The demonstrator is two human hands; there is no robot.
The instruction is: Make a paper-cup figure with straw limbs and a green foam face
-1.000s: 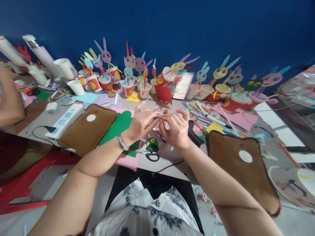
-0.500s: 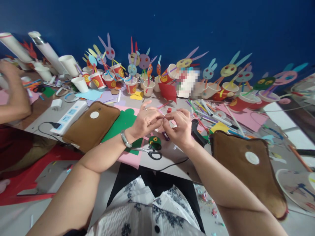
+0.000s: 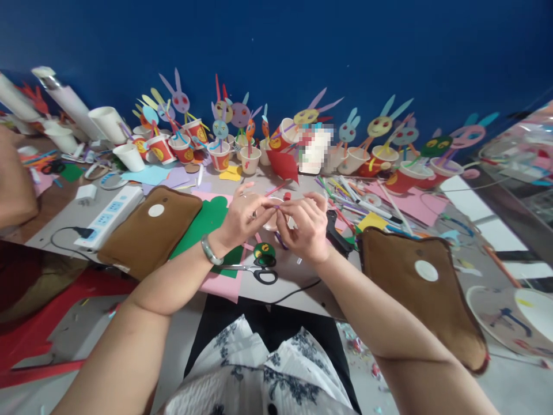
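Observation:
Above the table, my left hand [image 3: 242,218] and my right hand [image 3: 306,226] meet fingertip to fingertip, both closed in a pinch. A tiny purple bit shows between the fingertips; it is too small to name. Partly hidden behind the fingers is a pale round object. Below the hands lies a green round paper face [image 3: 262,250] with yellow eyes, touching black-handled scissors [image 3: 264,275]. Green paper [image 3: 205,222] on top of pink paper [image 3: 224,285] lies beside my left wrist. A black glue gun [image 3: 339,233] rests to the right of my right hand.
Paper cups with rabbit faces [image 3: 218,155] line the blue wall. Brown cushioned pads lie at left [image 3: 149,230] and right [image 3: 415,288]. A white power strip [image 3: 110,216] is at left, near another person's arm [image 3: 15,184]. Coloured sticks [image 3: 358,199] are scattered at right.
The camera view has shifted slightly, so the scene sits further left. My hands stay pinched together, and the pale round object behind them now shows more.

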